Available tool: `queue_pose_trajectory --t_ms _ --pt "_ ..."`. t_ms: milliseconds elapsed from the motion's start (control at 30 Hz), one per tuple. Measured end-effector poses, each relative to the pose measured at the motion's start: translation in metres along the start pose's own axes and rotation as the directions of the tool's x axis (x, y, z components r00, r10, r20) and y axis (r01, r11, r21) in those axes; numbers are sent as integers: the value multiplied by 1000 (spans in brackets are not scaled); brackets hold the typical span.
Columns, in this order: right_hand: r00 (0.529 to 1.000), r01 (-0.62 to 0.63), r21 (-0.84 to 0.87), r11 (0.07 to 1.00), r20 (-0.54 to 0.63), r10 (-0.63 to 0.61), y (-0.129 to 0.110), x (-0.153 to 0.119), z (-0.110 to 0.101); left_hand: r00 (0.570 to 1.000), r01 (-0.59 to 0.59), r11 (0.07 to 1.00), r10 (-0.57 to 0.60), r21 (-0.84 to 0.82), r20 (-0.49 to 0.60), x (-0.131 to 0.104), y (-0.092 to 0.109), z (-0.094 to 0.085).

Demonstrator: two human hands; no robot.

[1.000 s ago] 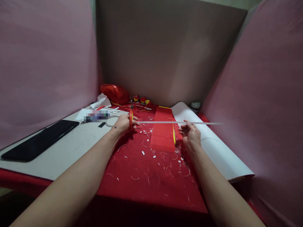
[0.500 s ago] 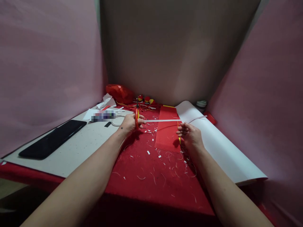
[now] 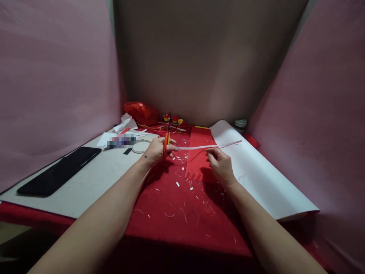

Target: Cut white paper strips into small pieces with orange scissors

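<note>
My left hand (image 3: 160,149) is closed around the orange and yellow handles of a pair of scissors (image 3: 166,146), whose dark blades point up and away. The same fingers pinch the end of a narrow white strip (image 3: 196,147). From there the strip stretches rightward with a slight bend, its far end free over the white sheet. My right hand (image 3: 221,163) is just below the strip, over a red ridged sheet (image 3: 196,167), its fingers curled and thumb and forefinger close together. Whether anything is between those fingertips is too small to make out.
Small white scraps and curly threads litter the red cloth (image 3: 176,243). Leftward, a black phone (image 3: 59,171) and a cable (image 3: 139,147) lie on a pale board (image 3: 85,194). A curled white sheet (image 3: 262,171) lies right. Behind are a red bag (image 3: 139,112) and small red-yellow items (image 3: 176,120).
My right hand has moved left along the strip and its fingers have curled in. The strip sags slightly where it was straight. The scissors have tilted a little; the view shifted slightly.
</note>
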State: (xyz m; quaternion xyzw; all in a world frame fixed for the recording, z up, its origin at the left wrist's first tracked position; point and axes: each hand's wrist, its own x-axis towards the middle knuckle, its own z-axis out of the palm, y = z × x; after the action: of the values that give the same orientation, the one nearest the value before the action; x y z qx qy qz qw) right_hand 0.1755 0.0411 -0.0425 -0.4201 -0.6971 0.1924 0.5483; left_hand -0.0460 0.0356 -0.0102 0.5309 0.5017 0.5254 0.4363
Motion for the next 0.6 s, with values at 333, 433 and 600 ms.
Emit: queue_pose_trajectory --t_ms 333,433,600 --pt "909 374 -434 820 348 -231 -14 12 16 982 -144 979 123 147 142 -6 5 10" --pt "890 418 -519 746 400 -220 -13 13 15 974 -185 970 161 155 157 -10 8 13" --pt "905 426 -498 755 211 -370 -59 29 -17 996 -86 996 86 -6 30 -11 11 13"
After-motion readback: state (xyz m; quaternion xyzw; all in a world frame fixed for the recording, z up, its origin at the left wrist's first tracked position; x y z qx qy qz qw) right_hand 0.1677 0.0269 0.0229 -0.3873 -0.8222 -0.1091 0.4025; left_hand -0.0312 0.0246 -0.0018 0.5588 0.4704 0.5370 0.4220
